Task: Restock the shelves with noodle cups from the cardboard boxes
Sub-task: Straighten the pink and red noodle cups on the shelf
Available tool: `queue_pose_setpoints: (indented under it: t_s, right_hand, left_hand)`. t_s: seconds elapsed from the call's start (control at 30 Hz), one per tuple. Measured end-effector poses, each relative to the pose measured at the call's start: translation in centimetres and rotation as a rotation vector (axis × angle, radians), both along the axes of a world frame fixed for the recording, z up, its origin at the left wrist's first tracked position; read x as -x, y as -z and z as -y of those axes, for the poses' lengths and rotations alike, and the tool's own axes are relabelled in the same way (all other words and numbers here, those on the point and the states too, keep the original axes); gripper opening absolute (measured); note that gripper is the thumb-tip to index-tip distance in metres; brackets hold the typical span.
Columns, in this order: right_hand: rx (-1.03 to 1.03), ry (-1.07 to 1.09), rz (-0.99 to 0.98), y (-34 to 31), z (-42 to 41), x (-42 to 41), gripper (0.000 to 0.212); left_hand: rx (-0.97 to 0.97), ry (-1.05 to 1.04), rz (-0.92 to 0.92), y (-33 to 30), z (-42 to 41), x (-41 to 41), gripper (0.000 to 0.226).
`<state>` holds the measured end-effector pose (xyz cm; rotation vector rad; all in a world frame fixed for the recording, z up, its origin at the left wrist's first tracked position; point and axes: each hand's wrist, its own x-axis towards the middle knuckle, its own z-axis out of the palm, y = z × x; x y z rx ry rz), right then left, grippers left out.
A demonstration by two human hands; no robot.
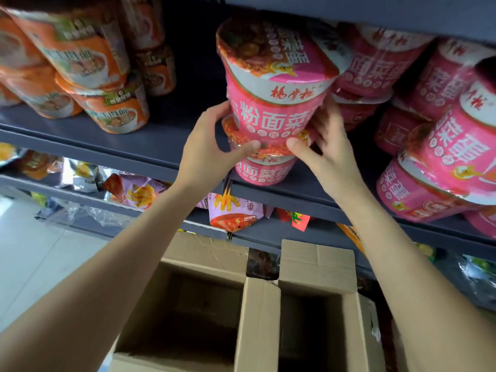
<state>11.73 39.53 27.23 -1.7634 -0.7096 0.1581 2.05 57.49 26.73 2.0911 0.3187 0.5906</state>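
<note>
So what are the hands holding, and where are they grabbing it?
Both hands, left and right, grip the top pink noodle cup by its lower sides, near its base, above another pink cup.

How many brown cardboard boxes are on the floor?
2. One open brown cardboard box sits below the left arm; the second open box is beside it on the right. More may be hidden outside the view.

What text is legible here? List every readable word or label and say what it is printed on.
"粉面菜": side of the pink noodle cup held by the left hand and right hand; its last character is hidden.
"面菜": lower pink cup beneath it, partly hidden.
"菜蛋": pink cups at right, seen sideways.
Red brush-script brand on the white rims: too stylised to read.
Orange cups: blurred.
Snack bags: too small to read.
Cardboard box: no print seen.
</note>
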Motion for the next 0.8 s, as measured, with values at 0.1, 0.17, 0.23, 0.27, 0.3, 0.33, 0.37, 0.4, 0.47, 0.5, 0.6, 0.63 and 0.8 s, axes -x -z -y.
queue_pose_setpoints:
  t_s: [0.1,0.17,0.23,0.27,0.3,0.33,0.37,0.4,0.47,0.5,0.6,0.63,0.8]
  right_hand:
    - [0.047,-0.039,0.074,-0.3,0.3,-0.3,0.094]
    - [0.053,-0.038,0.13,-0.4,0.5,-0.7,0.093]
    - [0.071,-0.02,0.199,-0.3,0.5,-1.1,0.093]
    - [0.072,-0.012,0.224,-0.2,0.5,-1.2,0.094]
    - [0.066,-0.005,0.236,-0.1,0.4,-1.3,0.094]
    - [0.053,-0.001,0.243,0.1,0.2,-1.2,0.095]
    - [0.043,0.004,0.25,0.2,0.1,-1.2,0.095]
    - [0.034,0.009,0.259,0.4,0.0,-1.1,0.094]
    - [0.01,0.034,0.282,0.6,-0.2,-1.0,0.094]
    - [0.001,0.052,0.293,0.6,-0.2,-0.9,0.094]
    - [-0.008,0.093,0.33,1.0,-0.4,-0.9,0.089]
    - [-0.007,0.102,0.338,1.2,-0.5,-0.8,0.088]
    - [0.043,0.169,0.386,1.4,-1.3,-0.7,0.088]
  left_hand:
    - [-0.019,-0.117,0.065,0.4,0.9,0.4,0.062]
    - [-0.029,-0.146,0.087,0.7,1.5,0.5,0.058]
    - [-0.031,-0.144,0.087,0.9,1.8,0.5,0.055]
    - [-0.037,-0.141,0.089,1.0,1.8,0.5,0.054]
    - [-0.045,-0.142,0.092,1.2,1.9,0.7,0.054]
    - [-0.056,-0.144,0.097,1.2,1.9,0.8,0.054]
    - [-0.069,-0.144,0.098,1.3,1.9,0.9,0.054]
    - [-0.081,-0.143,0.091,1.4,2.0,1.1,0.055]
    - [-0.086,-0.133,0.075,1.5,2.4,1.2,0.057]
    - [-0.08,-0.128,0.075,1.5,2.6,1.1,0.058]
    - [-0.076,-0.13,0.113,1.8,2.7,0.9,0.061]
    - [-0.078,-0.13,0.123,1.9,2.7,0.8,0.062]
    - [-0.107,-0.118,0.131,1.9,2.3,0.6,0.067]
